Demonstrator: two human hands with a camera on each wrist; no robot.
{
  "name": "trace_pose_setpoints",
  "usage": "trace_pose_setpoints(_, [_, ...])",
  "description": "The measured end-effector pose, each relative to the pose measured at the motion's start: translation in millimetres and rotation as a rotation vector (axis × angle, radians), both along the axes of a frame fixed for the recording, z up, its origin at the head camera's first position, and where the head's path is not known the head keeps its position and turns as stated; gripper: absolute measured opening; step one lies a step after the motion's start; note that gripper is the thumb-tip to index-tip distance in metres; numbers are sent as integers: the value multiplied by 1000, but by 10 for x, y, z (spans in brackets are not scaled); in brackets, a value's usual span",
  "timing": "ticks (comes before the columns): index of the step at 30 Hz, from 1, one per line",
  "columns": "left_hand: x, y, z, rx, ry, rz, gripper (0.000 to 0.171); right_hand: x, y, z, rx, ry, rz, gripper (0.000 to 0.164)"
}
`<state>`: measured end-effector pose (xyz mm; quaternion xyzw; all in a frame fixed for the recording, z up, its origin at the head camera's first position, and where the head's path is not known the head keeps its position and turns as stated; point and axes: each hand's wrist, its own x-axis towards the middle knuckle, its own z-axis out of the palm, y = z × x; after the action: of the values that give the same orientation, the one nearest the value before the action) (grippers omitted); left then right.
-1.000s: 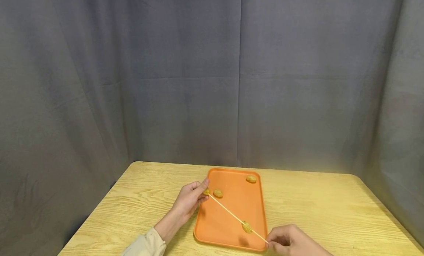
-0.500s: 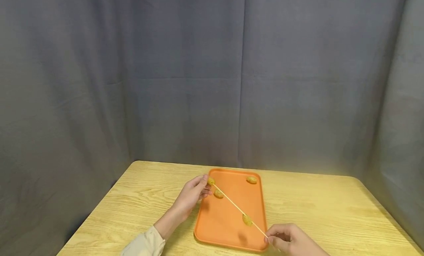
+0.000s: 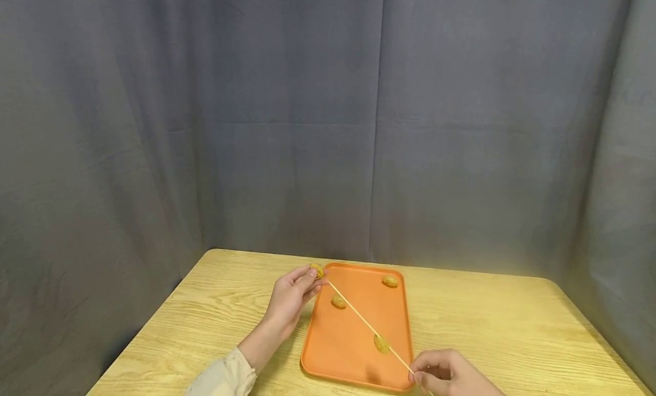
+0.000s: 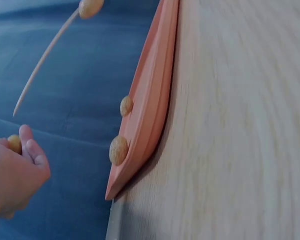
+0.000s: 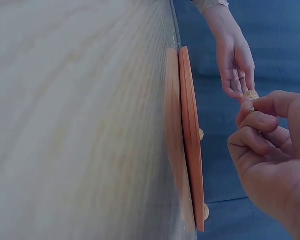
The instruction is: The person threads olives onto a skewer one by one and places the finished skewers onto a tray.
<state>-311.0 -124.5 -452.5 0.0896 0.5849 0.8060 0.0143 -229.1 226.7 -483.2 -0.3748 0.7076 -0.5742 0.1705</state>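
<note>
My left hand pinches a small yellow-brown oval piece with a wrinkled surface between thumb and fingers, above the far left edge of the orange tray. At the near right corner my right hand pinches the lower end of a thin wooden skewer. One similar oval piece is threaded on the skewer, nearer the right hand. In the left wrist view the skewer's bare tip stands apart from the left hand.
Two more oval pieces lie on the tray, one towards its left side and one in the far right corner. The tray rests on a wood-grain table. Grey curtains hang behind and at both sides.
My left hand has moved slightly away and up with its oval piece, and that piece now sits off the skewer's tip. The skewer with its threaded piece has shifted slightly.
</note>
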Motion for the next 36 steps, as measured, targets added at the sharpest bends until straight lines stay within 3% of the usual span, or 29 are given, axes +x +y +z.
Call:
trace_pose_setpoints(3, [-13, -9, -3, 11, -5, 11, 46, 13, -3, 17, -7, 1, 1, 20])
trace_pose_setpoints(10, [0, 15, -50, -18, 5, -80, 49, 19, -14, 30, -8, -4, -6, 20])
trace_pose_setpoints(18, [1, 38, -72, -30, 23, -61, 43, 19, -29, 20, 9, -38, -13, 20])
trace_pose_setpoints(28, [-4, 54, -64, -15, 31, -39, 41, 10, -10, 14, 9, -4, -7, 24])
trace_pose_setpoints(36, [-3, 59, -81, 0, 17, -48, 41, 50, -11, 13, -11, -89, -19, 25])
